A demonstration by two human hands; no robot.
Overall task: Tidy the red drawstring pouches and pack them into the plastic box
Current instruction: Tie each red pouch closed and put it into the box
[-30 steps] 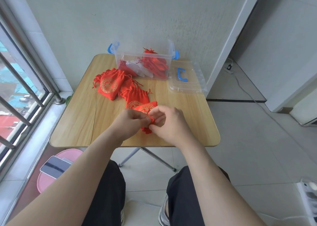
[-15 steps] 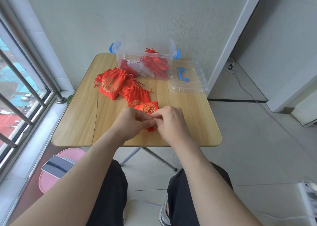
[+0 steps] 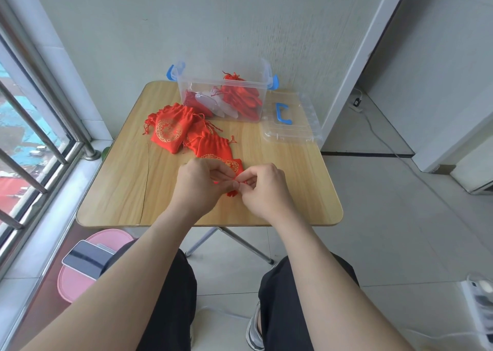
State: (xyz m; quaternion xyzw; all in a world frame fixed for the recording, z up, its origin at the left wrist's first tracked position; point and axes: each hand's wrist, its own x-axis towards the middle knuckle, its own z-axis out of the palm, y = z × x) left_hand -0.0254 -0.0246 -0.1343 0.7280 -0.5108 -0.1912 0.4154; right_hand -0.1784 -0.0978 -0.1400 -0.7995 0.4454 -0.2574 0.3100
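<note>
The small red cloth pouch with a gold round print (image 3: 236, 165) lies on the wooden desk (image 3: 288, 185), near the close edge and right between the two hands. Its flat bottom, the end with the gold print, points to the far side. Its bunched-up neck points to the near side, toward the person. So its long way runs from near to far, leaning a little to the right at the far end.

The left hand (image 3: 198, 186) and the right hand (image 3: 264, 192) meet at the neck end. The fingers (image 3: 248, 181) of both hands are curled in tight and pinch the neck and its thin red string. Most of the pouch is hidden under them, so I cannot tell if the string is pulled closed yet.

Just past the pouch, on the far left, sits a loose heap of more red pouches (image 3: 170, 130), touching one another. Further back stands the clear plastic box with blue clips (image 3: 221, 84). Packed red pouches (image 3: 240, 98) lean inside it on the right. The clear lid with a blue handle (image 3: 293, 134) lies flat beside the box, to the right.

The box is straight ahead, on the far side, and both hands look about as close to it. I think the pouch will have to go far and up over the box wall, bottom end first.
</note>
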